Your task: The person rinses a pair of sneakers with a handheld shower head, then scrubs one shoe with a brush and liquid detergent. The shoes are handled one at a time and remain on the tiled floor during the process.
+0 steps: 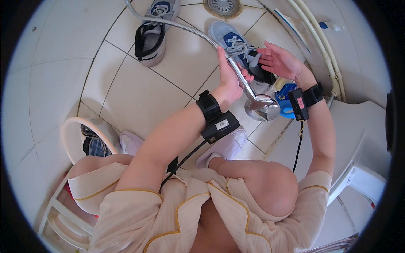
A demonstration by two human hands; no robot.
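Observation:
My left hand (229,79) grips the chrome handle of a shower head (262,107), its head hanging low and toward me. From the handle's far end, a ribbed metal hose (186,28) runs up to the left, passing over the shoes. Empty, with its fingers apart, my right hand (280,61) is beside the heel opening of a grey and navy lace-up sneaker (235,41). Its fingertips overlap the shoe's edge in view; I cannot tell whether they touch. Another matching sneaker (155,41) rests on the tiled floor (148,95) farther left.
A blue plastic bottle (286,106) stands below my right hand. At the far edge is a floor drain (223,6). Pale pipes (326,57) line the right wall. To the left, a white bucket (68,136) holds dark cloth (96,145), with a plastic rack (69,215) below.

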